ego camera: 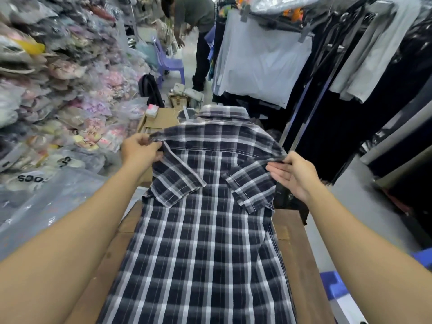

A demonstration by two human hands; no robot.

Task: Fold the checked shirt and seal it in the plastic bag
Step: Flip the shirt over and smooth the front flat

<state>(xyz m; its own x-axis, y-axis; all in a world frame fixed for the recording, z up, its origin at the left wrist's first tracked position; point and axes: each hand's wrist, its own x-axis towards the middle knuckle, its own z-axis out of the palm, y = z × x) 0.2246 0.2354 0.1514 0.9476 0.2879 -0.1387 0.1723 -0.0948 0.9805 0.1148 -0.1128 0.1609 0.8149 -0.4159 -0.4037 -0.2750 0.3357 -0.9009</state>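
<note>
The dark blue and white checked shirt lies back side up along a narrow brown wooden table, collar at the far end. Both short sleeves are folded in over the back. My left hand pinches the shirt's left shoulder edge. My right hand pinches the right shoulder edge between thumb and fingers, palm turned inward. A large clear plastic bag lies to the left of the table, under my left forearm.
Stacks of bagged clothes fill the left side. Racks of hanging garments stand on the right. Beyond the table are cardboard boxes, a purple plastic chair and a person bending over. A blue crate sits at lower right.
</note>
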